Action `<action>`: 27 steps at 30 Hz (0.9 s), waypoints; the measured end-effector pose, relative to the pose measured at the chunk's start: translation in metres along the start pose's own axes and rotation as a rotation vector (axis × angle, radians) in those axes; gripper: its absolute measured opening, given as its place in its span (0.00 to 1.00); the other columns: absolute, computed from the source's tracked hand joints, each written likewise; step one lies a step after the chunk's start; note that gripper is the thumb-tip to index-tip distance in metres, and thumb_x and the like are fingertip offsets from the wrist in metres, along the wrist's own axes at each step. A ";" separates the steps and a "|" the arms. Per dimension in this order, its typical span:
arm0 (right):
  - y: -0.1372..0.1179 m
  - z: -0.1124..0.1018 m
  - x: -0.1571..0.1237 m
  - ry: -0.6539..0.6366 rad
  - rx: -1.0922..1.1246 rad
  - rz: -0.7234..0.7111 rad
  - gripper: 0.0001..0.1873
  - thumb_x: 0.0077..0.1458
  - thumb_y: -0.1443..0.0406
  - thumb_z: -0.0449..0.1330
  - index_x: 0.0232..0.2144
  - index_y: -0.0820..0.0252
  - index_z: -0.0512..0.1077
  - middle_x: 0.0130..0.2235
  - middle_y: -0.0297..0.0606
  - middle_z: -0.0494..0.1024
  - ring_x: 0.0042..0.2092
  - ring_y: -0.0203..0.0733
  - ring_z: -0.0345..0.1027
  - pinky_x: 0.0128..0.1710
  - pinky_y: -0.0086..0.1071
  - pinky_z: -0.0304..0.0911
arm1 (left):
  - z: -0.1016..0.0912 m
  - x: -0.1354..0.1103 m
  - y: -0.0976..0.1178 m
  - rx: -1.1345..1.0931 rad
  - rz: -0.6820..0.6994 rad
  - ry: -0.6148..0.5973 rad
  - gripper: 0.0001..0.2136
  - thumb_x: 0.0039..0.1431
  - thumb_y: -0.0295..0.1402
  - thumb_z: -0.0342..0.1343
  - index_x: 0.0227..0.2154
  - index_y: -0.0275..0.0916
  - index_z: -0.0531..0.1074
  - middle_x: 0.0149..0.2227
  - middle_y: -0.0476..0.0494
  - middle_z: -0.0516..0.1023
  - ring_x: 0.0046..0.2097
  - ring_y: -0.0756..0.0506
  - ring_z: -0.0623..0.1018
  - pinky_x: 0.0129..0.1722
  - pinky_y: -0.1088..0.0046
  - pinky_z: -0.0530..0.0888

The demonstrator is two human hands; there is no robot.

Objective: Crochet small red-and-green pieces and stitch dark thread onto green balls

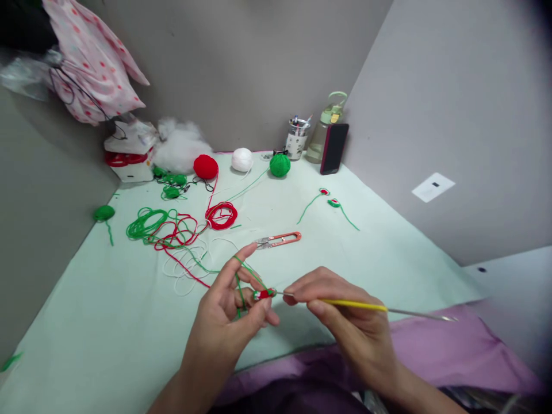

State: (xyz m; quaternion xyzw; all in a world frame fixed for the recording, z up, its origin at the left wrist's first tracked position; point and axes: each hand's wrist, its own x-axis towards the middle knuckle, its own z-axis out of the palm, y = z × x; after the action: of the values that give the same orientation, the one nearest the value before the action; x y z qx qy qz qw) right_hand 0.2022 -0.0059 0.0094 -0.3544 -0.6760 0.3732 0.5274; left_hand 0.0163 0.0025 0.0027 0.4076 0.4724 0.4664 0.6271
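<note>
Between thumb and fingers, my left hand pinches a small red, green and white crochet piece. Green yarn runs from the piece over the raised index finger and around the other fingers. My right hand grips a crochet hook by its yellow handle. The hook's thin metal tip meets the right end of the piece; whether it passes through a stitch cannot be made out. A second metal end sticks out to the right. Orange-handled thread snips lie just beyond my left fingertips.
Loose green yarn and a red coil lie left. Behind stand red, white and green balls, white stuffing, a pen cup, a bottle and a phone. Two small crochet pieces lie right.
</note>
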 end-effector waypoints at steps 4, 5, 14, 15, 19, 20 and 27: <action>-0.001 -0.004 -0.004 -0.066 -0.052 -0.049 0.15 0.65 0.75 0.57 0.46 0.56 0.79 0.42 0.40 0.82 0.44 0.40 0.77 0.44 0.32 0.73 | 0.001 0.002 -0.002 -0.150 0.033 -0.054 0.32 0.58 0.32 0.65 0.65 0.49 0.64 0.36 0.51 0.73 0.32 0.50 0.80 0.36 0.74 0.79; -0.001 -0.005 -0.005 -0.076 -0.067 -0.052 0.15 0.65 0.75 0.57 0.47 0.55 0.79 0.43 0.40 0.82 0.45 0.40 0.77 0.44 0.32 0.73 | 0.002 0.002 -0.002 -0.161 0.032 -0.043 0.32 0.58 0.32 0.65 0.65 0.49 0.64 0.36 0.51 0.73 0.32 0.50 0.80 0.35 0.75 0.78; -0.001 -0.001 -0.006 -0.052 -0.093 -0.062 0.16 0.65 0.75 0.58 0.47 0.55 0.78 0.42 0.39 0.83 0.44 0.40 0.77 0.43 0.31 0.72 | 0.002 0.003 -0.008 -0.024 0.099 0.024 0.31 0.57 0.27 0.63 0.64 0.50 0.66 0.34 0.53 0.72 0.30 0.53 0.74 0.34 0.78 0.74; -0.001 0.000 -0.006 -0.034 -0.069 -0.037 0.15 0.65 0.75 0.58 0.46 0.54 0.79 0.41 0.39 0.83 0.44 0.40 0.77 0.43 0.32 0.72 | 0.002 0.004 -0.010 -0.002 0.113 0.036 0.32 0.56 0.26 0.63 0.63 0.50 0.66 0.34 0.53 0.72 0.31 0.53 0.74 0.35 0.78 0.74; 0.004 0.002 -0.004 0.083 0.092 0.198 0.09 0.66 0.68 0.61 0.39 0.55 0.82 0.36 0.37 0.82 0.39 0.38 0.77 0.41 0.30 0.72 | 0.006 0.003 -0.018 0.109 0.200 0.106 0.31 0.55 0.24 0.63 0.62 0.51 0.68 0.34 0.53 0.73 0.36 0.51 0.75 0.42 0.78 0.73; 0.006 0.002 -0.002 0.106 0.168 0.269 0.08 0.65 0.66 0.62 0.37 0.56 0.82 0.34 0.37 0.82 0.37 0.37 0.78 0.40 0.29 0.73 | 0.007 0.003 -0.019 0.139 0.227 0.122 0.32 0.54 0.24 0.63 0.61 0.52 0.69 0.34 0.53 0.73 0.36 0.51 0.75 0.43 0.78 0.73; 0.016 0.002 0.008 0.052 0.654 0.604 0.11 0.62 0.59 0.65 0.32 0.59 0.81 0.29 0.37 0.81 0.29 0.36 0.77 0.32 0.27 0.74 | 0.006 0.003 -0.019 0.000 0.155 0.022 0.25 0.58 0.29 0.64 0.59 0.48 0.72 0.35 0.50 0.76 0.34 0.50 0.76 0.38 0.76 0.75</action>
State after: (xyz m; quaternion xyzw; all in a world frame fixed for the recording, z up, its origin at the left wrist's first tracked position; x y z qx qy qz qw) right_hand 0.1999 0.0078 -0.0012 -0.3597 -0.3749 0.6958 0.4959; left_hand 0.0262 0.0008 -0.0149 0.4379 0.4461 0.5180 0.5839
